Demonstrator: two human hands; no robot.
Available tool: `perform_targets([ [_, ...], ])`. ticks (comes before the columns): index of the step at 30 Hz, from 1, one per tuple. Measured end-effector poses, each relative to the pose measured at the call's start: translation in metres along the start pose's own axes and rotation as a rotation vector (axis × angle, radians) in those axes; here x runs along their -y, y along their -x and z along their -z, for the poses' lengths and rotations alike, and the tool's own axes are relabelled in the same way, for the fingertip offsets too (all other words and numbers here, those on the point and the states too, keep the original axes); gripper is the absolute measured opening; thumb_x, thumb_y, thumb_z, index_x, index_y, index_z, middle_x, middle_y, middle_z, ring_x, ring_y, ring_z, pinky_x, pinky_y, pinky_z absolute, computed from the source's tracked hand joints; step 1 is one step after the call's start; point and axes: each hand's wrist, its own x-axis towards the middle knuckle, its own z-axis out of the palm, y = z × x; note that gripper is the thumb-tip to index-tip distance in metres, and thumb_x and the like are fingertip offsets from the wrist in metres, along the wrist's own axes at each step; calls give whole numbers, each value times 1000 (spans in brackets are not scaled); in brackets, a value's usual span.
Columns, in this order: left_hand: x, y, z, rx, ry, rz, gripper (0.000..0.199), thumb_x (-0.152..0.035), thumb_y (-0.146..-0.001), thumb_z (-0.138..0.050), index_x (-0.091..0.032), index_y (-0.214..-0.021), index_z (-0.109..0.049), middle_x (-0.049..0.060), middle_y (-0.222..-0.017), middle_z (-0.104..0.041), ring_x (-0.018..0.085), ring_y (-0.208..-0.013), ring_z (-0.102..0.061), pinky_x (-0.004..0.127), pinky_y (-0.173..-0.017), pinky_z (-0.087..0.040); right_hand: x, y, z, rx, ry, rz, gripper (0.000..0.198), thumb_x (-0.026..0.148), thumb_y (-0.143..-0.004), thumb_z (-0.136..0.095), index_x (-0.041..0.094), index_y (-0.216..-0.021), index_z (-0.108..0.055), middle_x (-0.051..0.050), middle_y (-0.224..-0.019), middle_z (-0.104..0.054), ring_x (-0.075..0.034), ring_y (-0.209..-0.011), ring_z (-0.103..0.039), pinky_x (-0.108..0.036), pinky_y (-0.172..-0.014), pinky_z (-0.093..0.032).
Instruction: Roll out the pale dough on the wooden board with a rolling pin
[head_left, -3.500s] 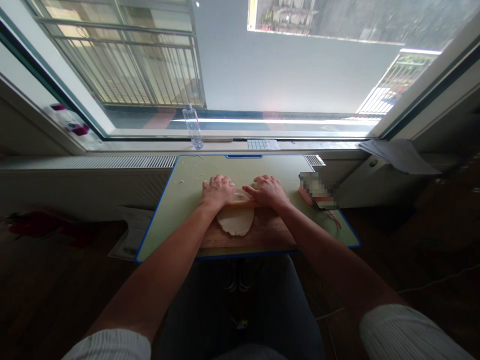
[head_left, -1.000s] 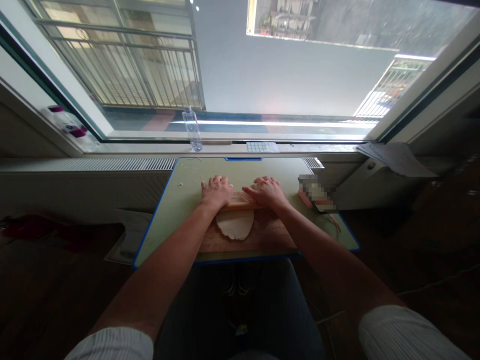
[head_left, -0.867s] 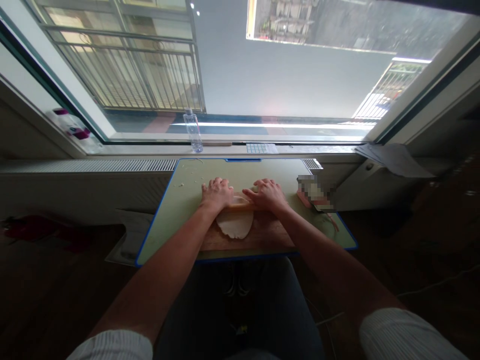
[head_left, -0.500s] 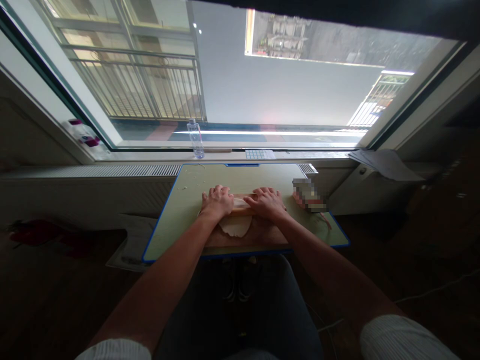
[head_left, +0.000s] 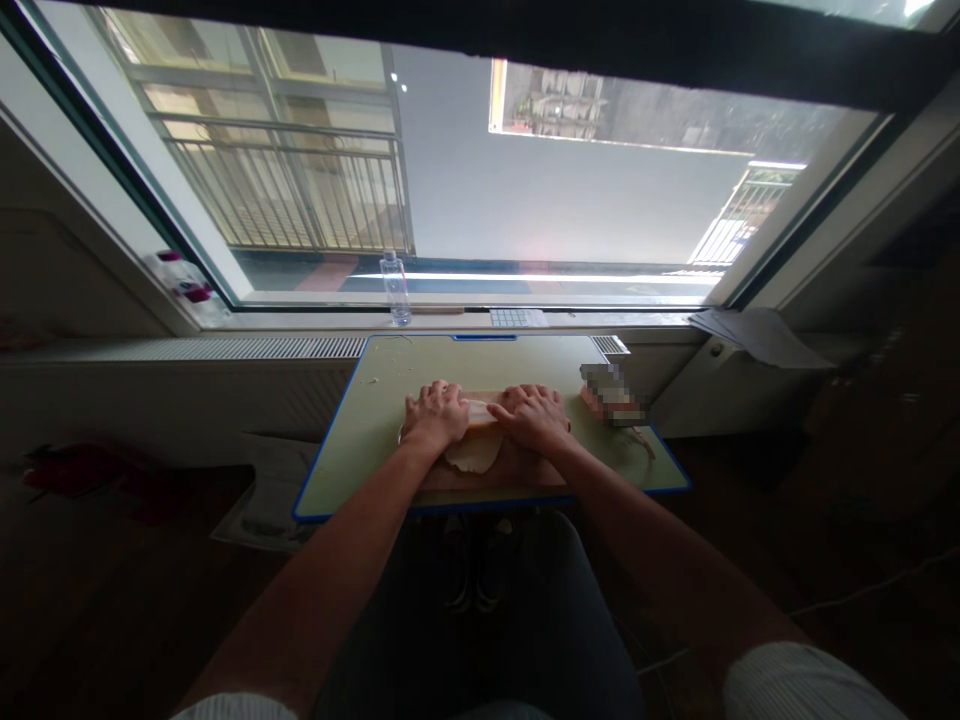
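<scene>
My left hand (head_left: 436, 412) lies over the left part of a wooden rolling pin (head_left: 484, 428), its fingers curved across the top. Over the pin's right part is my right hand (head_left: 534, 412), thumb pointing inward. Both hands press the pin onto a flattened sheet of pale dough (head_left: 475, 456), which shows in front of the pin and a little behind it. Beneath the dough lies a brown wooden board (head_left: 517, 472). The ends of the pin are mostly covered by my hands.
The board rests on a small light green table (head_left: 345, 445) with a blue rim. A blurred-out packet (head_left: 613, 396) lies at its right. Behind, a clear bottle (head_left: 395, 290) stands on the windowsill, with papers (head_left: 757, 338) to the right. Dough crumbs dot the table's far left.
The camera view has shifted slightly, so the window and table's far edge sit lower. Both hands stay on the rolling pin, with only a small movement over the dough.
</scene>
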Motion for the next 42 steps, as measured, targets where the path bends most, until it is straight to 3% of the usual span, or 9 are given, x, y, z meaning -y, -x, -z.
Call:
perform_targets([
  [8,-1,-8,3,22,4,2,47,-43,-107,-37,-30,-142,-65,12,-161,-58,33,-145,-53,59,-122,-39,-1,-11,1,53,-32,-14,65,73,-106,-46,24,-141,-70,-15,-151,-68,-36,-143,-52,-51,-118,-34],
  [18,2,-31,0,-51,-6,-16,43,-38,-106,-40,-24,-129,-73,16,-142,-68,33,-133,-61,53,-115,-46,-4,-41,-1,58,-85,-42,44,65,-101,-57,26,-106,-76,-11,-131,-75,-34,-133,-58,-50,-114,-39],
  [23,1,-46,0,-79,-24,-18,41,-35,-105,-42,-21,-125,-74,16,-138,-71,33,-130,-63,53,-112,-48,-4,-55,0,68,-58,-36,43,62,-102,-59,23,-98,-78,-13,-126,-76,-33,-132,-59,-48,-113,-39],
  [26,1,-57,0,-76,-35,-22,41,-36,-104,-44,-19,-127,-74,18,-139,-70,34,-130,-63,54,-113,-47,-4,-62,0,60,-49,-28,44,61,-102,-60,21,-100,-79,-15,-125,-76,-34,-129,-60,-46,-111,-41],
  [34,4,-85,-3,-62,-51,-4,43,-38,-104,-45,-19,-132,-73,18,-145,-68,35,-135,-59,56,-116,-43,-5,-87,-9,-22,-66,-53,52,62,-100,-65,18,-126,-75,-16,-139,-72,-35,-133,-60,-47,-114,-40],
  [42,5,-98,-5,-18,-34,34,43,-37,-105,-45,-22,-133,-73,19,-145,-67,36,-136,-59,56,-116,-43,-7,-101,-14,-86,-63,-28,50,59,-103,-64,17,-128,-74,-17,-139,-71,-35,-133,-60,-47,-115,-40],
])
